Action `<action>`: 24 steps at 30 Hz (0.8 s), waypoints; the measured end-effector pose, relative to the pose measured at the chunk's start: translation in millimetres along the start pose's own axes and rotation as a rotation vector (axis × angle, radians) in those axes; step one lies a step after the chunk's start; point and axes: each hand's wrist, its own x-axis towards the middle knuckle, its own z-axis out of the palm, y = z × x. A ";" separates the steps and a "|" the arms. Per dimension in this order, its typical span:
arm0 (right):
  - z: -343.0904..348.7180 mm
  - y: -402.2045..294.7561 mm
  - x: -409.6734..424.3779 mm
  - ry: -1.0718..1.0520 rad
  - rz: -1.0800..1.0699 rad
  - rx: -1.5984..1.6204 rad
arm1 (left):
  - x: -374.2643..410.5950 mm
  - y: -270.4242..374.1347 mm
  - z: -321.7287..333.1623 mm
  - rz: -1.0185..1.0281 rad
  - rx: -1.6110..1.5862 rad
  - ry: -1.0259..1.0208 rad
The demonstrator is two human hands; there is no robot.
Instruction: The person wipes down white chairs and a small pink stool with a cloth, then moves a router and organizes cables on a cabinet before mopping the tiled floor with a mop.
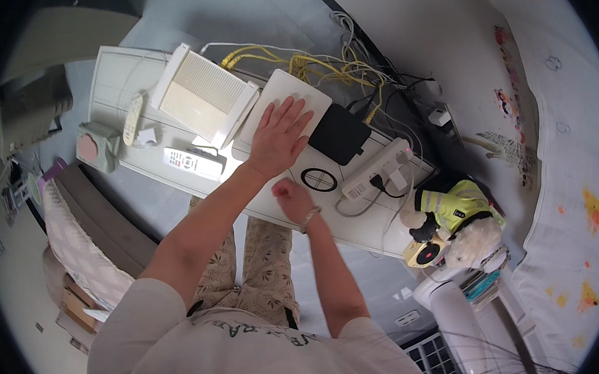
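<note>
My left hand (278,141) lies palm down, fingers spread, over the near part of a flat white box-like device (283,97). Close to its right, my right hand (294,198) is loosely curled above the white cabinet top's front edge; whether it holds anything is hidden. A black oval ring (319,179) lies just right of my right hand. To the left of the white device stands a white ribbed router-like unit (204,97). On its other side sits a black set-top box (340,133) with cables plugged in. A white power strip (376,170) with plugs lies further right.
A white remote control (193,163), a cream remote control (133,120) and a green tissue pack (99,147) are at the left. Tangled yellow network cables (317,68) run along the back. A plush toy in a yellow vest (457,207) sits at the right end, beside a small yellow player (424,253).
</note>
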 end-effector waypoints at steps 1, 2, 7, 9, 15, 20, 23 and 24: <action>-27.2 -12.9 5.6 -0.088 -0.056 -0.136 | -2.2 -0.5 4.0 -0.018 -0.005 0.009; -56.1 -37.1 10.6 -0.084 -0.079 -0.096 | -4.5 -0.8 7.5 -0.049 -0.022 -0.008; -148.8 -91.8 86.4 0.226 -0.407 -0.017 | -11.3 -6.0 21.0 -0.098 -0.029 -0.025; -175.7 -86.1 139.6 0.303 -0.445 -0.045 | -11.0 -8.0 24.8 -0.096 -0.038 -0.021; -226.7 -21.0 291.8 0.375 -0.269 -0.656 | -12.3 -14.0 31.7 -0.074 -0.069 0.039; -247.1 22.5 367.9 0.232 -0.103 -1.079 | -13.9 -23.2 32.5 -0.081 -0.041 0.015; -238.9 20.6 396.7 0.065 -0.042 -1.147 | -14.3 -25.7 34.8 -0.107 -0.035 0.040; -240.1 25.3 406.4 0.026 -0.021 -1.148 | -13.9 -25.9 34.9 -0.107 -0.043 0.048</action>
